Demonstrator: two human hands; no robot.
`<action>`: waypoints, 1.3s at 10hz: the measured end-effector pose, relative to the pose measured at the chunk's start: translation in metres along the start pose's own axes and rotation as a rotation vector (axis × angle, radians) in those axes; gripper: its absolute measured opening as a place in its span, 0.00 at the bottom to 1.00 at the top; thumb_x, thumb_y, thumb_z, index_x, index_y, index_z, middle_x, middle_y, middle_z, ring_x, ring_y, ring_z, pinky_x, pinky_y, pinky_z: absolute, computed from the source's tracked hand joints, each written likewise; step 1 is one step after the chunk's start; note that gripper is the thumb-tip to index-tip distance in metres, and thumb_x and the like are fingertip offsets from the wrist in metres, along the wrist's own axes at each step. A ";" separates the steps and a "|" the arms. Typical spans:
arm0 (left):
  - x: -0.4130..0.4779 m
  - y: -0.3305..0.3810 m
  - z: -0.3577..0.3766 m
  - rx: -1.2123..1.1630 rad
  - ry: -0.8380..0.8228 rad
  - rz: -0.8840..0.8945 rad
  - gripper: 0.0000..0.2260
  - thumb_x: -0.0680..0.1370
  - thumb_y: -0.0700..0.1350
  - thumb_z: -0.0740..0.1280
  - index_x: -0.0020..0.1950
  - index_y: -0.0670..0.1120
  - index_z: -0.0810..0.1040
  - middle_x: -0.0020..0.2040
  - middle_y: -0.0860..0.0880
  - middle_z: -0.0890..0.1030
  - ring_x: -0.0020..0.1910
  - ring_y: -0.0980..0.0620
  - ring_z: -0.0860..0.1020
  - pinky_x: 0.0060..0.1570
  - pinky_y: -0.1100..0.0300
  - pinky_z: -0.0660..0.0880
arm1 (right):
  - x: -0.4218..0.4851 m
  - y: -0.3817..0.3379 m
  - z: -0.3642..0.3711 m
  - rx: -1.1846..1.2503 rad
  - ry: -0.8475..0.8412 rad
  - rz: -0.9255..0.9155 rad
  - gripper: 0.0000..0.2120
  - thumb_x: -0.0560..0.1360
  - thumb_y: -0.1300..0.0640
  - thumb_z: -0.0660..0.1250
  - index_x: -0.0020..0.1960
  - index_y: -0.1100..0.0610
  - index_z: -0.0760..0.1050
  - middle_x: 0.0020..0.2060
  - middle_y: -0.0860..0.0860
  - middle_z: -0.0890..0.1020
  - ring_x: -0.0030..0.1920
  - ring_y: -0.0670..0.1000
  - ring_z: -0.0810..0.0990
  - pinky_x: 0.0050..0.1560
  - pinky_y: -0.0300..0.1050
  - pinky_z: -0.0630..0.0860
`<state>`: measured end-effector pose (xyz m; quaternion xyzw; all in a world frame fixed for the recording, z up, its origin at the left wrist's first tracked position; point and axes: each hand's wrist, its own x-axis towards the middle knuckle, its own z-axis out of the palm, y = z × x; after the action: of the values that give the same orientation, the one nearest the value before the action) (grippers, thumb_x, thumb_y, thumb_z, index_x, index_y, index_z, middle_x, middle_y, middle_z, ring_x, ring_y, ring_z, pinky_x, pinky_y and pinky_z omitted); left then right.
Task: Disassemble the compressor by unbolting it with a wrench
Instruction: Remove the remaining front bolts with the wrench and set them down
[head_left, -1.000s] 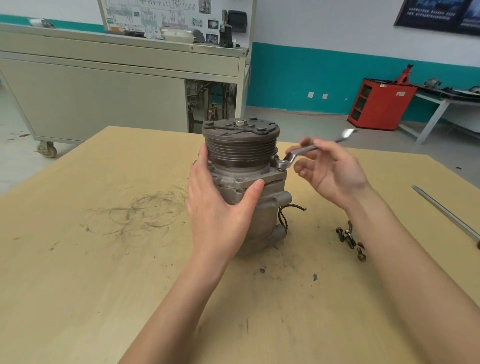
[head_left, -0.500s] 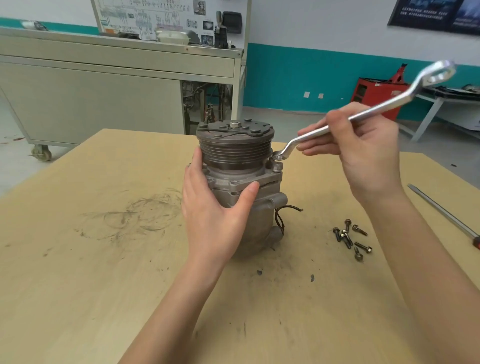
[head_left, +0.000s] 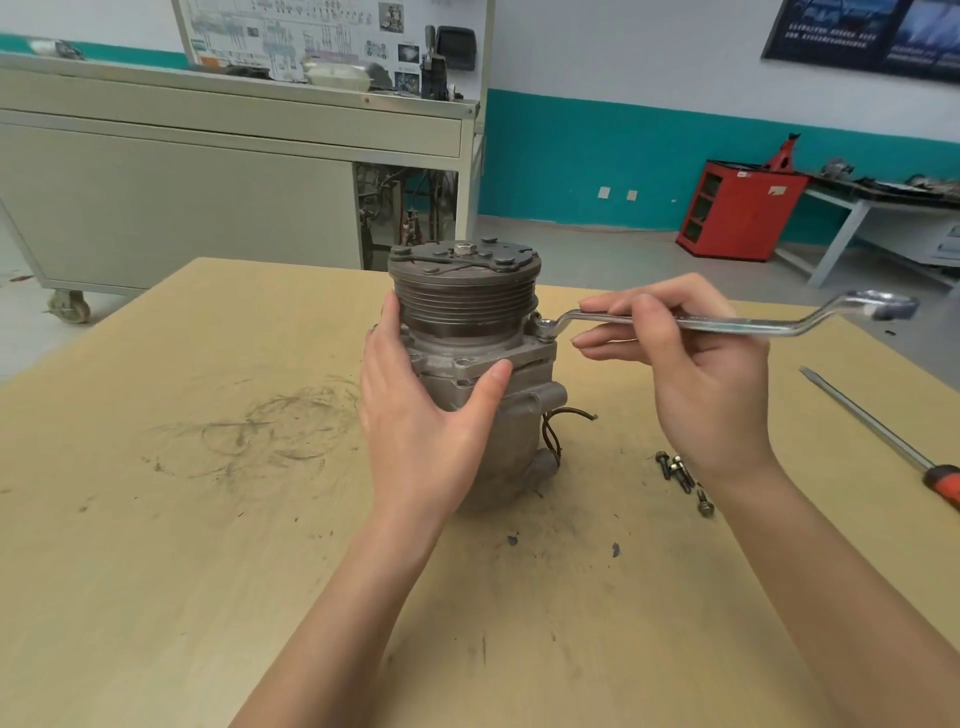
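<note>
**Wrench seated on a flange bolt of the upright compressor**

Nearest the camera, two bare forearms reached forward over the scuffed wooden table (head_left: 156, 571). A small cluster of loose bolts (head_left: 678, 473) lay on the table just left of the right wrist.

The left hand (head_left: 415, 415) gripped the compressor (head_left: 462, 306) from its left side, thumb pressed on the front of the housing and fingers curved round the back. The compressor stood near the middle of the table, its long axis vertical and its grooved pulley end pointing up. A dark wire (head_left: 556, 431) looped out of its lower right side.

The right hand (head_left: 706, 384) pinched the wrench (head_left: 779, 326) with curled fingers, close to the compressor. One ring end sat on a bolt (head_left: 544, 327) at the upper right flange. The wrench's long axis ran roughly level, and its free ring end pointed right, out past the hand.

Farther right, a screwdriver (head_left: 872, 426) with an orange handle lay slantwise on the table, well apart from the compressor.

Beyond the table stood a grey wheeled cabinet (head_left: 182, 208) and, against the teal-banded wall, a red cabinet (head_left: 737, 208).
</note>
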<state>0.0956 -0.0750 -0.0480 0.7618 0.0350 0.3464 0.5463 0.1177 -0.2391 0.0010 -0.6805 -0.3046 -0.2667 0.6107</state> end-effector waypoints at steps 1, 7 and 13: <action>0.000 0.000 0.000 0.000 -0.002 0.000 0.42 0.69 0.60 0.69 0.78 0.51 0.55 0.74 0.53 0.64 0.74 0.54 0.61 0.73 0.46 0.61 | 0.006 0.005 -0.002 0.127 0.010 0.098 0.08 0.79 0.60 0.56 0.45 0.58 0.73 0.43 0.52 0.85 0.38 0.55 0.85 0.40 0.44 0.81; 0.000 0.000 0.000 -0.013 -0.004 0.001 0.42 0.69 0.59 0.69 0.78 0.49 0.56 0.73 0.52 0.65 0.73 0.54 0.62 0.72 0.47 0.63 | 0.065 0.051 -0.004 0.661 0.038 0.620 0.19 0.81 0.54 0.59 0.36 0.60 0.80 0.33 0.56 0.84 0.30 0.47 0.83 0.30 0.33 0.77; 0.000 -0.002 0.001 -0.013 0.008 0.021 0.41 0.70 0.58 0.69 0.78 0.49 0.56 0.73 0.52 0.65 0.73 0.54 0.63 0.72 0.48 0.62 | -0.004 -0.005 -0.009 -0.168 -0.096 -0.075 0.05 0.78 0.55 0.61 0.50 0.54 0.76 0.48 0.54 0.83 0.48 0.50 0.84 0.49 0.53 0.81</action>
<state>0.0971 -0.0748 -0.0497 0.7572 0.0270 0.3555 0.5473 0.1113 -0.2475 0.0026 -0.7295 -0.3353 -0.2810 0.5257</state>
